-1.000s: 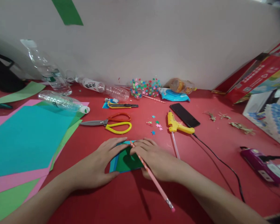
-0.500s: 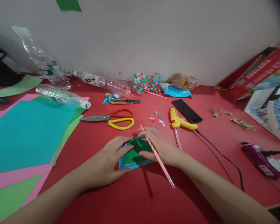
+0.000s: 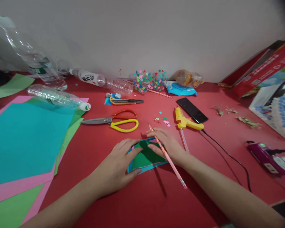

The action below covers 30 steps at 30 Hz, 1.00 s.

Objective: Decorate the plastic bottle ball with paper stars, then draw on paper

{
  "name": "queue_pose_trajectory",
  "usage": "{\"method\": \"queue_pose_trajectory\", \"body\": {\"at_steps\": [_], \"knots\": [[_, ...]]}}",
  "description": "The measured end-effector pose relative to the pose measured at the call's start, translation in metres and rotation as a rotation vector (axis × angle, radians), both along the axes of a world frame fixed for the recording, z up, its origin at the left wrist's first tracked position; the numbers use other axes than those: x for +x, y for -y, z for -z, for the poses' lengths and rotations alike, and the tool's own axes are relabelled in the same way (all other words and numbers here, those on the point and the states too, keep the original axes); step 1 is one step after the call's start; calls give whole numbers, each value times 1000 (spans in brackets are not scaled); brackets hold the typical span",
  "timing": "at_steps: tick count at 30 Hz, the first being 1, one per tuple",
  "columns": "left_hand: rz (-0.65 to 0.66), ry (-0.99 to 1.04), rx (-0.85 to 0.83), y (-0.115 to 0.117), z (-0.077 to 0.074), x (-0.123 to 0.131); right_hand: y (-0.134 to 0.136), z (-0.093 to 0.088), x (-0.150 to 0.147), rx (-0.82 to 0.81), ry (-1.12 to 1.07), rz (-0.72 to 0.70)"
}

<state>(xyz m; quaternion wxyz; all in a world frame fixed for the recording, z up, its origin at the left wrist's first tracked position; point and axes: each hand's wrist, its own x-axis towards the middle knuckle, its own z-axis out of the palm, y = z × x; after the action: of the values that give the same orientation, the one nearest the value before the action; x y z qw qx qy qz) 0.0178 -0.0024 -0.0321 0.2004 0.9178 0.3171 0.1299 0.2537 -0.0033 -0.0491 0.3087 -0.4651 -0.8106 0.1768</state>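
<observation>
Small layered sheets of colored paper, dark green [image 3: 146, 156] on top with pink and blue edges below, lie on the red table between my hands. My left hand [image 3: 120, 164] rests at their left side, fingers spread, index finger on the green sheet and thumb by the lower edge. A pink pencil [image 3: 172, 166] is tucked in my right hand [image 3: 169, 147], slanting with its tip away from me and its eraser end towards me. That hand's fingers also touch the right part of the sheets, hiding some of them.
Scissors [image 3: 109, 121] and a utility knife [image 3: 125, 101] lie beyond my left hand. Star confetti [image 3: 166, 122], a yellow glue gun [image 3: 186, 122] and a phone [image 3: 192, 110] lie beyond my right. Large colored sheets [image 3: 26, 142] and plastic bottles [image 3: 59, 96] occupy the left; a purple power strip [image 3: 267, 160] the right.
The view has shifted slightly. My hands and the paper sheets sit a little further right in it, with the pencil still in my right hand. Their arrangement looks nearly the same.
</observation>
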Motion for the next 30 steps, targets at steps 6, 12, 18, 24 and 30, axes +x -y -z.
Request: {"method": "queue_pose_trajectory", "body": {"at_steps": [6,12,18,24,30], "knots": [[30,3,15,-1,6,-10,5,-4,-3,-65,-3,-19],[40,7,84,2,20,-16,4,-6,-2,-84,-25,44],[51,-101,34,-1,17,-12,-14,-1,8,-36,-213,193],[46,-205,33,-2,1,3,-13,1,27,79,-225,193],[90,-221,82,7,-6,28,-12,-15,43,28,-338,284]]}}
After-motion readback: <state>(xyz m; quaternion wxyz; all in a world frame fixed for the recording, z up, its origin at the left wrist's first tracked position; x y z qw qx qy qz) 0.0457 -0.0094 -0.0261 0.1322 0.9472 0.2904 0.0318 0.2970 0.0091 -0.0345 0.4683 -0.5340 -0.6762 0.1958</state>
